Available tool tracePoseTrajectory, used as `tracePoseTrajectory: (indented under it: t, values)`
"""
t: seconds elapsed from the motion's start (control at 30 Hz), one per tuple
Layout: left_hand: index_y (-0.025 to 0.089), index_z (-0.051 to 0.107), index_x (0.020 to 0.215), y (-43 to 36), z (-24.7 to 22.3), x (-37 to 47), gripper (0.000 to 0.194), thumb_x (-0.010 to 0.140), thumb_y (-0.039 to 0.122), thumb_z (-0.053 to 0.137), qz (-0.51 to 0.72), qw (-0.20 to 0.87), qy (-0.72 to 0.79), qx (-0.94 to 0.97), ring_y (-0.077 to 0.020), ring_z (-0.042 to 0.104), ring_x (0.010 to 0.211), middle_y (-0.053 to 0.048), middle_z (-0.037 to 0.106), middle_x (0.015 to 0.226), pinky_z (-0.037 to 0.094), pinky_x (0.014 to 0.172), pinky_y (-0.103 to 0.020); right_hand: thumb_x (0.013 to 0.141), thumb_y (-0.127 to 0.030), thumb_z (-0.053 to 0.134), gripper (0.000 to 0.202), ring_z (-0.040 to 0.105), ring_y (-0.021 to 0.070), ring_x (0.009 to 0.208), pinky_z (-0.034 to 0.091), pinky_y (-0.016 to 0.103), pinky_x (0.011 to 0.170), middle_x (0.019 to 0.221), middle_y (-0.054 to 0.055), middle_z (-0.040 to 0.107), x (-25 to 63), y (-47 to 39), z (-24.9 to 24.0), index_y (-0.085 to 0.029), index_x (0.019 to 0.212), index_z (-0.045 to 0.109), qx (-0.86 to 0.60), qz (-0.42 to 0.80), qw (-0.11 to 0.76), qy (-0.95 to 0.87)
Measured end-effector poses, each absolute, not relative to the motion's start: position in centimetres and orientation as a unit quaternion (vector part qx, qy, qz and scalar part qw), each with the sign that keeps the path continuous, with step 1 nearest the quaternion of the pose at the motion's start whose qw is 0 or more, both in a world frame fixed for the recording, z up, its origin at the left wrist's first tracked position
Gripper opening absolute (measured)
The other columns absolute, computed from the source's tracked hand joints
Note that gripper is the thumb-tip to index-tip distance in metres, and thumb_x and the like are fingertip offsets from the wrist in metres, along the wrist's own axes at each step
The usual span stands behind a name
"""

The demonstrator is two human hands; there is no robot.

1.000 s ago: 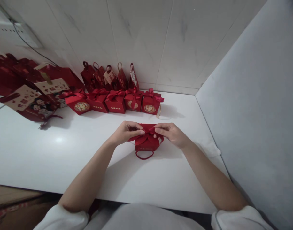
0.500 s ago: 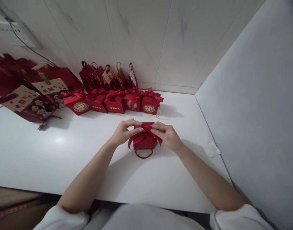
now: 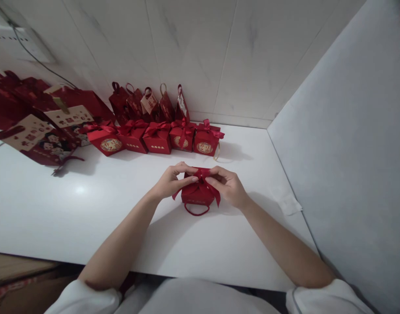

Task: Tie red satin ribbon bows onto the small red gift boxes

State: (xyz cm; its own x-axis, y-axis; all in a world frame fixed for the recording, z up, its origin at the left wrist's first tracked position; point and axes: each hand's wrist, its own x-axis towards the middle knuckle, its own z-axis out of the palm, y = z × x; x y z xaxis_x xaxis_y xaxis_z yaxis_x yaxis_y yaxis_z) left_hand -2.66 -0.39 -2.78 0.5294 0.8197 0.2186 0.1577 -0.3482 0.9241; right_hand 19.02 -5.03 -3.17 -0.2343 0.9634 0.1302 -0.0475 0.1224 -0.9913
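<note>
Both L hand point(image 3: 169, 182) & R hand point(image 3: 230, 185), nearly closed, pinch silky ribbon point(image 3: 201, 175) on boxy red carton point(image 3: 195, 198) w/ rope-like handle point(image 3: 196, 214).

Single view from the wearer's head

One camera, worn on the person's head, looks forward and steeply down. The wearer's pale clothing point(image 3: 193, 298) lies nearest the lens, along the bottom edge; bare forearms point(image 3: 117, 240) rise from the lower left and lower right, bringing the left hand point(image 3: 172, 182) and right hand point(image 3: 230, 185) near the frame's centre. The white table point(image 3: 88, 222) spans the middle, seen from above. Farther off, the tiled wall point(image 3: 186, 43) fills the top, and a pale panel point(image 3: 350, 131) the right side.
</note>
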Motion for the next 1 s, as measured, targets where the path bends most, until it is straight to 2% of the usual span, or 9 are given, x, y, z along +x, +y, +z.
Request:
tracePoseTrajectory:
  t: [0.1, 0.23, 0.3, 0.47, 0.63, 0.7, 0.83, 1.0]
  values:
    - [0.025, 0.076, 0.105, -0.3, -2.8, -2.9, 0.023, 0.085, 0.034, 0.070, 0.355, 0.470, 0.325, 0.740, -0.0193, 0.056, 0.088, -0.007, 0.070, 0.092, 0.043, 0.086, -0.035, 0.087, -0.042, 0.067, 0.023, 0.063, 0.0156, 0.078, 0.052, 0.031, 0.076, 0.088, 0.004, 0.070, 19.6, -5.0, -2.5, -0.021, 0.095, 0.073, -0.390, 0.570, 0.439, -0.574]
    - [0.025, 0.076, 0.106, -0.2, -2.9, -2.9, 0.023, 0.085, 0.033, 0.071, 0.355, 0.463, 0.326, 0.743, -0.0184, 0.056, 0.085, -0.006, 0.070, 0.090, 0.043, 0.082, -0.033, 0.092, -0.045, 0.059, 0.030, 0.064, 0.0151, 0.075, 0.052, 0.031, 0.077, 0.082, 0.005, 0.072, 20.5, -4.9, -1.4, -0.018, 0.089, 0.073, -0.408, 0.544, 0.415, -0.605]
    - [0.025, 0.076, 0.105, -0.2, -2.9, -2.9, 0.023, 0.084, 0.033, 0.071, 0.355, 0.468, 0.327, 0.741, -0.0183, 0.056, 0.086, -0.007, 0.070, 0.091, 0.043, 0.083, -0.033, 0.094, -0.043, 0.056, 0.030, 0.065, 0.0152, 0.075, 0.052, 0.031, 0.078, 0.081, 0.004, 0.072, 20.9, -4.8, -1.0, -0.018, 0.089, 0.070, -0.413, 0.543, 0.389, -0.619]
    - [0.024, 0.077, 0.102, -0.3, -2.9, -2.8, 0.022, 0.083, 0.035, 0.072, 0.357, 0.489, 0.347, 0.716, -0.0188, 0.058, 0.086, -0.007, 0.068, 0.089, 0.045, 0.080, -0.033, 0.094, -0.040, 0.056, 0.020, 0.067, 0.0154, 0.068, 0.053, 0.035, 0.074, 0.082, 0.003, 0.073, 21.7, -4.8, -0.8, -0.022, 0.104, 0.055, -0.405, 0.612, 0.340, -0.588]
    - [0.023, 0.078, 0.101, -0.3, -2.8, -2.9, 0.021, 0.083, 0.034, 0.072, 0.364, 0.488, 0.347, 0.713, -0.0190, 0.057, 0.085, -0.007, 0.069, 0.088, 0.045, 0.079, -0.034, 0.083, -0.037, 0.072, 0.019, 0.064, 0.0164, 0.085, 0.052, 0.033, 0.080, 0.093, 0.004, 0.068, 21.7, -5.0, -0.5, -0.020, 0.082, 0.064, -0.424, 0.577, 0.330, -0.615]
    - [0.023, 0.077, 0.100, -0.3, -2.9, -2.9, 0.021, 0.083, 0.034, 0.072, 0.364, 0.482, 0.343, 0.719, -0.0188, 0.057, 0.084, -0.007, 0.071, 0.088, 0.045, 0.079, -0.035, 0.080, -0.035, 0.075, 0.017, 0.063, 0.0167, 0.089, 0.053, 0.033, 0.081, 0.101, 0.004, 0.066, 21.4, -5.1, -0.6, -0.020, 0.078, 0.067, -0.410, 0.574, 0.338, -0.623]
    - [0.024, 0.077, 0.101, -0.2, -2.9, -3.0, 0.021, 0.083, 0.034, 0.072, 0.354, 0.454, 0.336, 0.746, -0.0181, 0.057, 0.083, -0.007, 0.072, 0.089, 0.045, 0.081, -0.035, 0.079, -0.029, 0.076, 0.007, 0.062, 0.0183, 0.102, 0.055, 0.034, 0.083, 0.115, 0.005, 0.061, 20.5, -5.1, -1.4, -0.024, 0.082, 0.073, -0.359, 0.582, 0.408, -0.605]
    - [0.019, 0.073, 0.096, -0.5, -2.6, -2.7, 0.020, 0.083, 0.034, 0.072, 0.348, 0.446, 0.321, 0.760, -0.0165, 0.061, 0.079, -0.006, 0.074, 0.087, 0.046, 0.082, -0.035, 0.081, -0.027, 0.073, 0.005, 0.062, 0.0147, 0.087, 0.053, 0.026, 0.066, 0.101, 0.003, 0.063, 19.0, -5.2, -2.8, -0.027, 0.085, 0.075, -0.374, 0.521, 0.465, -0.610]
